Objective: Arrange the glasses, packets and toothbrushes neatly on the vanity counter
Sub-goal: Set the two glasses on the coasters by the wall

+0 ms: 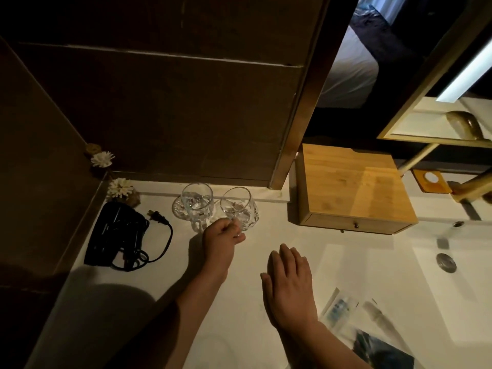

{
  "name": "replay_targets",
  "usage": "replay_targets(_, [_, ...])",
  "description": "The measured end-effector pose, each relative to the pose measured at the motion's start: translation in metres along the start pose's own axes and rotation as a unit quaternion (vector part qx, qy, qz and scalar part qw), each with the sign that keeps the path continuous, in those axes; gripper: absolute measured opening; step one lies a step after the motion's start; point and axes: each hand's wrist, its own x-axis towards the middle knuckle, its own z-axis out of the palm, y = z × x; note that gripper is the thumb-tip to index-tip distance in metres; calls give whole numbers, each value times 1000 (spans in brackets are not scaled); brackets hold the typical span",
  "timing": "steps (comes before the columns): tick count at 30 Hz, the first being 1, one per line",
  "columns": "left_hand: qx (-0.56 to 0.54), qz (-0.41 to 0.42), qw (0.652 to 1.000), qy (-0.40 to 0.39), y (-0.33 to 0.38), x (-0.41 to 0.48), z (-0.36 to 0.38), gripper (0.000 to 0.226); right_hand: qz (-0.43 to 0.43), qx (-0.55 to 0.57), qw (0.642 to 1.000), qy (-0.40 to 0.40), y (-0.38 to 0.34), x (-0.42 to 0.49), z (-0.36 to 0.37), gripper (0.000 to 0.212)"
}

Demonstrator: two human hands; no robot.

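Observation:
Two clear glass mugs stand at the back of the white vanity counter (255,251). The left mug (197,202) is upright on a glass coaster. The right mug (239,207) tilts to the right, and my left hand (222,235) is shut on its handle. My right hand (288,284) hovers flat and open over the counter in front of the mugs, holding nothing. Clear packets (343,312), one with a toothbrush visible inside, lie at the lower right beside a dark packet (383,350).
A black hair dryer (117,233) with its coiled cord and plug lies at the left. Small white flowers (119,187) sit in the back corner. A wooden drawer box (354,190) stands to the right of the mugs. The sink basin (447,265) with its drain is at far right.

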Motion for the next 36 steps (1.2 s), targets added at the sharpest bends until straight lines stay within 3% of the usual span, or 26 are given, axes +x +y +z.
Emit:
replay_targets(8, [107,55,992,31,-7,4,7,16,3,-10,1000,-29,1,1,3,60])
replay_targets(13, [260,110,957,57,-26,13,4,32,2,-3,1000,-21,1,1,3,59])
replay_targets(23, [314,143,939,2,-37,10,-12,45,11,38,999,-1,3,4,-3,52])
replay_targets(25, [278,128,952,20,-34,1,-28,34,21,91,995,23,5,10,-10,41])
replay_targets(27, [166,94,979,74,-31,-5,-44,19,37,139,988,57,0,20,-22,33])
replay_targets(30, [86,73,985,129,-22,-1,-66,22,90,288,952,41,-30,38,-45,28])
replay_targets(33, [80,67,989,109,-12,8,-73,28,166,422,891,-28,-58,59,-49,34])
replay_targets(36, [91,62,991,82,-3,8,-69,31,202,438,875,-39,-70,75,-36,47])
